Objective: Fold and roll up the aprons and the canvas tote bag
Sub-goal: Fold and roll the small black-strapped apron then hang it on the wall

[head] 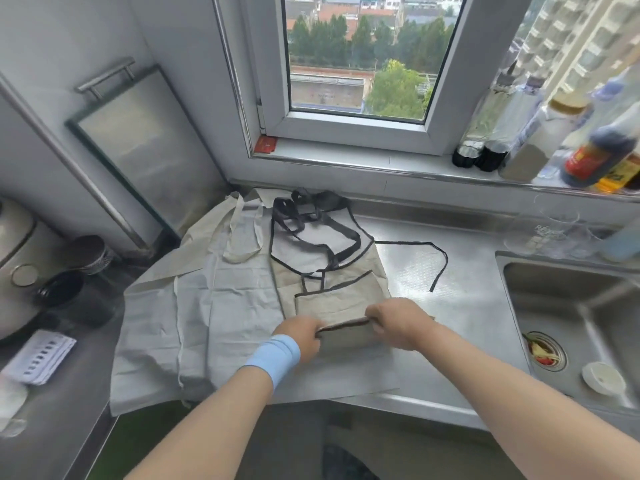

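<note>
A beige apron with black trim (332,282) lies folded lengthwise on the steel counter, its black straps bunched at the far end and one strap trailing to the right (438,261). Its near hem is folded up toward the pocket. My left hand (301,336), with a blue wristband, and my right hand (398,320) both grip that folded near edge, a hand's width apart. Under and to the left of it spreads a pale grey-white apron (207,306), flat, with cream straps. I cannot tell the canvas tote bag apart from these cloths.
A steel sink (571,306) with a strainer and a white lid lies to the right. Bottles and jars (554,140) crowd the window sill at right. A rice cooker (14,265), dark bowls and a folded cloth (38,356) stand on the left counter.
</note>
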